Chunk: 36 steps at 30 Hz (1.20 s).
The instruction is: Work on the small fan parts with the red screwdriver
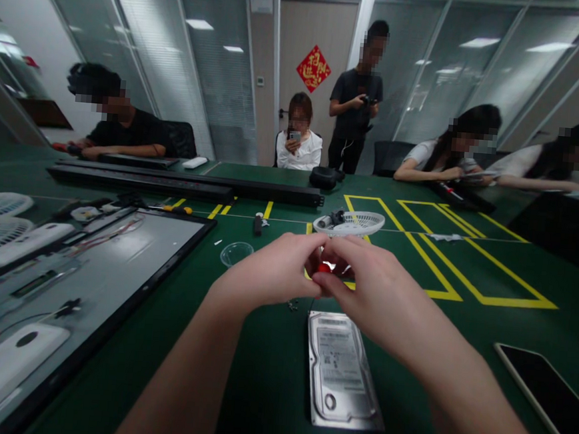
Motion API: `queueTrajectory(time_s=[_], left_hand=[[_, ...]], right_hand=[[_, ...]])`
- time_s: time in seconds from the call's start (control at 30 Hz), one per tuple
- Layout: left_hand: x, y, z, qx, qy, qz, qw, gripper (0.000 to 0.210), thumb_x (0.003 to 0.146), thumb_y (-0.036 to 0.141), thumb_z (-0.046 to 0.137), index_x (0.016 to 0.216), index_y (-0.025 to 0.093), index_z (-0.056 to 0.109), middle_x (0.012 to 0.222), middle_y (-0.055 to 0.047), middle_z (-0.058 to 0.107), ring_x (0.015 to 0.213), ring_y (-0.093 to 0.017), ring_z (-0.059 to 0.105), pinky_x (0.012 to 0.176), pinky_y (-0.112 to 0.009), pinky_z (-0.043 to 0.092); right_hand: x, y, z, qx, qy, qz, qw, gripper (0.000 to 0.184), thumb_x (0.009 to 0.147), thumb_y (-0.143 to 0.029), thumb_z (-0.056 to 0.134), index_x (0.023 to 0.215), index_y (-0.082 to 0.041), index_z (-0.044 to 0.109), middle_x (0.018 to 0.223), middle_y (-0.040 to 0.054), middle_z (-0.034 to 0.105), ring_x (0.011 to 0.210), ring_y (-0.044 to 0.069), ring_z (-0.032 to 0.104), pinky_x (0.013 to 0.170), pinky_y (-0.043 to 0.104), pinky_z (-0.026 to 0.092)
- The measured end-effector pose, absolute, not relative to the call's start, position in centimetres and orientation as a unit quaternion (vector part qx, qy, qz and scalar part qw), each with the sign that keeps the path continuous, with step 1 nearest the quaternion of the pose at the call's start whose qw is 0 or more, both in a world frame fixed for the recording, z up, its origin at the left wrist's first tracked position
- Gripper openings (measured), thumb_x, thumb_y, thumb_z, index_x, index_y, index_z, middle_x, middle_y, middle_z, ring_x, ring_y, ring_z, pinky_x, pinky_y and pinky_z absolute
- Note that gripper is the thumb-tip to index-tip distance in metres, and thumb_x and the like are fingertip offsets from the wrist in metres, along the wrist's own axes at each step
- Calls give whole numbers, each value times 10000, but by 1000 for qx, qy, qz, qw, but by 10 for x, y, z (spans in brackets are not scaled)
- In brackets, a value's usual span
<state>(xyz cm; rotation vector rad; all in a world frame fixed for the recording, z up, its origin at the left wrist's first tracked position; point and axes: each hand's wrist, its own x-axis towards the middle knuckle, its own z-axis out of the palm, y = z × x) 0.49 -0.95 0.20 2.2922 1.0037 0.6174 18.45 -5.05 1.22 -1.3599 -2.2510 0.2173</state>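
Observation:
Raised over the green table, my left hand (286, 263) and my right hand (365, 270) meet with fingers and thumbs closed together. Between them shows a small red object (324, 268), mostly hidden by the fingers, its kind unclear. Both thumbs press near it. Just below the hands a silver hard drive (342, 368) lies flat with its label up. A few tiny screws (292, 305) sit on the table close to the drive's upper left corner.
A large flat panel (130, 258) with parts on it covers the left side. A clear plastic dish (237, 254) and a white basket (369, 222) stand beyond my hands. At right lies a phone (550, 398). Several people are around the table's far side.

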Motion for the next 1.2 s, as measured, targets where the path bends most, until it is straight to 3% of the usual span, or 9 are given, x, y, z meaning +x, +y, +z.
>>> queueTrajectory(time_s=[0.23, 0.47, 0.73, 0.93, 1.07, 1.2], left_hand=[[3, -11, 2, 865, 363, 223, 264, 372, 766, 147, 693, 1130, 211, 648, 1110, -47, 724, 962, -215, 663, 825, -329, 503], [5, -9, 1, 855, 376, 224, 279, 365, 743, 195, 754, 1087, 208, 633, 1026, -21, 713, 872, -195, 646, 719, -298, 472], [2, -8, 0, 864, 370, 218, 263, 338, 780, 148, 690, 1111, 209, 663, 1084, -35, 728, 953, -208, 666, 817, -329, 498], [3, -8, 0, 857, 370, 222, 281, 339, 770, 178, 711, 1104, 203, 654, 1039, -28, 722, 893, -199, 657, 746, -314, 490], [3, -10, 2, 864, 359, 227, 271, 349, 771, 157, 700, 1113, 207, 657, 1113, -35, 723, 984, -208, 661, 824, -323, 501], [4, -8, 0, 860, 364, 237, 267, 336, 763, 121, 697, 1087, 201, 654, 1044, -24, 727, 907, -186, 661, 776, -302, 498]], right_hand=[[185, -51, 12, -470, -844, 96, 242, 260, 945, -51, 525, 1019, -201, 723, 1044, 59, 703, 926, 206, 634, 794, 328, 457], [185, -50, 11, -501, -829, 87, 232, 174, 926, -171, 662, 1088, -211, 711, 1041, 63, 704, 939, 232, 643, 804, 342, 462], [186, -48, 9, -485, -838, 91, 232, 294, 940, -57, 536, 1060, -240, 733, 1012, 51, 704, 919, 218, 652, 810, 340, 463], [185, -49, 9, -508, -827, 77, 226, 158, 932, -204, 668, 1084, -228, 703, 1033, 54, 695, 932, 240, 644, 806, 355, 465], [187, -48, 7, -487, -840, 74, 229, 209, 944, -98, 576, 1039, -229, 709, 1011, 47, 687, 913, 221, 642, 799, 347, 453], [186, -49, 7, -473, -839, 93, 252, 260, 935, -72, 564, 1095, -239, 683, 1050, 33, 703, 935, 209, 642, 788, 329, 454]])
